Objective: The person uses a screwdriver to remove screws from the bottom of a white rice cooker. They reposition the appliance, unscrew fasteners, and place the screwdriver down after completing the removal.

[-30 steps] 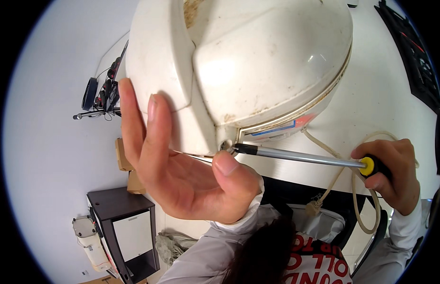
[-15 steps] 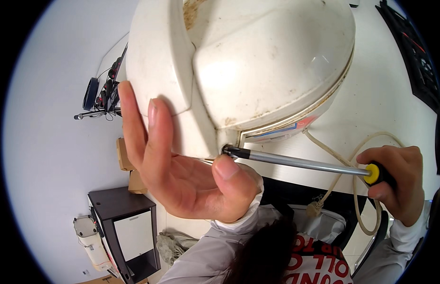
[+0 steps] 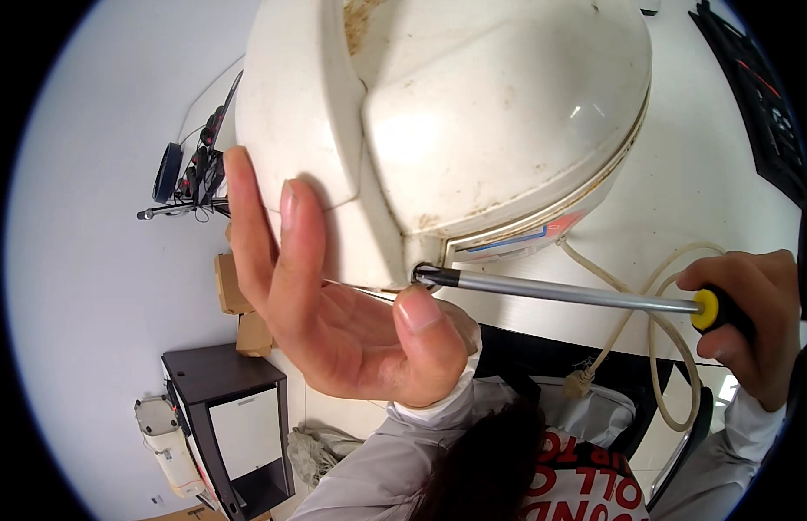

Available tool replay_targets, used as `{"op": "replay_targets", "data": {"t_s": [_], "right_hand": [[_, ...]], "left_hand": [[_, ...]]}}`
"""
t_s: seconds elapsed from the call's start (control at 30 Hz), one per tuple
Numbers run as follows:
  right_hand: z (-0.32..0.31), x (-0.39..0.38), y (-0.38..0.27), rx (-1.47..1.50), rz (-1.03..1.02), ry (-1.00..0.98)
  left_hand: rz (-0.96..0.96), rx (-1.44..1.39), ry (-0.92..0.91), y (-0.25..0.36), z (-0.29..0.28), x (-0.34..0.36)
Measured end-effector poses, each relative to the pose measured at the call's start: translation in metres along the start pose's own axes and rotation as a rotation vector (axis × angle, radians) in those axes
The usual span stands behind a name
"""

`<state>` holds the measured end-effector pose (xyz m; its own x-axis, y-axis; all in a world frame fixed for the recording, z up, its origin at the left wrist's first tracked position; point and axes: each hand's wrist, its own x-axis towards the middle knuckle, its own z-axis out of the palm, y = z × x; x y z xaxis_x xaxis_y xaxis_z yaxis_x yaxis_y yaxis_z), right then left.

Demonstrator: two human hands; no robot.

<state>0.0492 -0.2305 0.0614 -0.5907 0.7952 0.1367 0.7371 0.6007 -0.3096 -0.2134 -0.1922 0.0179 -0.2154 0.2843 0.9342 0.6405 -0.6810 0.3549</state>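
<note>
A white, rounded appliance with brown stains, which looks like an old rice cooker (image 3: 490, 130), fills the upper middle. My left hand (image 3: 351, 339) steadies its lower left corner, with two fingers up along the outer side and the thumb near the corner's lower edge. The screwdriver (image 3: 559, 293) lies almost level. Its dark tip sits at a recess in that corner, just above my left thumb; how deep it reaches is hidden. My right hand (image 3: 751, 326) is closed around the black and yellow handle.
The appliance stands on a white table (image 3: 681, 174). A beige power cord (image 3: 655, 347) loops down past the table edge to its plug (image 3: 579, 383). Black equipment (image 3: 759, 104) lines the far right. At lower left are a dark cabinet (image 3: 221, 369) and cardboard boxes (image 3: 254, 334).
My right hand and the screwdriver handle have moved to the right. The appliance and my left hand have shifted slightly right, and the tip stays at the corner recess.
</note>
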Motion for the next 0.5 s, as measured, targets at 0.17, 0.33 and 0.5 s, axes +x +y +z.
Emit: {"op": "replay_targets", "data": {"t_s": [0.17,0.33,0.5], "right_hand": [[0.018,0.009,0.012,0.219,-0.017,0.029],[0.022,0.01,0.016,0.188,-0.056,0.052],[0.026,0.011,0.017,0.21,-0.067,0.078]], "left_hand": [[0.002,0.023,-0.015,0.0,-0.003,0.0],[0.016,0.035,-0.05,0.005,-0.004,0.003],[0.034,0.059,-0.092,0.007,-0.007,0.004]]}}
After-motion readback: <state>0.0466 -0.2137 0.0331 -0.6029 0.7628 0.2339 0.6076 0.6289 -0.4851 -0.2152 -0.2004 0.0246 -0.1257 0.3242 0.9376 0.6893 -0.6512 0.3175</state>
